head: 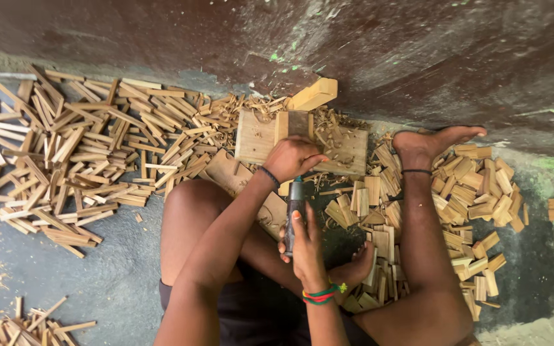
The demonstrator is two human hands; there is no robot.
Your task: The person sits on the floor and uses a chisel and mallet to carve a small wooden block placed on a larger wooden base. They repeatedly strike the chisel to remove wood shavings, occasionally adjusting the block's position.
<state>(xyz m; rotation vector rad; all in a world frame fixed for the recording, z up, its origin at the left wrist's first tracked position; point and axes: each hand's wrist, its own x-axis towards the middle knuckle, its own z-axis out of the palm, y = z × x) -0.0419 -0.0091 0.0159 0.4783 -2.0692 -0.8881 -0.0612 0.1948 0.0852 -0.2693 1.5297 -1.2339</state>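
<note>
The person sits on the floor (97,282), and near the centre of the frame the left hand (293,159) presses down, grip closed, on a small upright wood piece (285,187) beside the wooden block (258,138). Just below it, the right hand (304,247) has its grip wrapped around the dark handle of a knife-like tool (295,205) that points up toward that piece. Split sticks (65,160) cover the upper left, and short cut blocks (469,192) pile up at right beside the foot (434,142).

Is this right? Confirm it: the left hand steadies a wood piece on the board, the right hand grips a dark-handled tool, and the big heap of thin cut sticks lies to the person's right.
One detail is wrong. The head view shows the heap of thin cut sticks on the person's left, not right. The rest stands: the left hand steadies a wood piece on the board, and the right hand grips the dark-handled tool.
</note>
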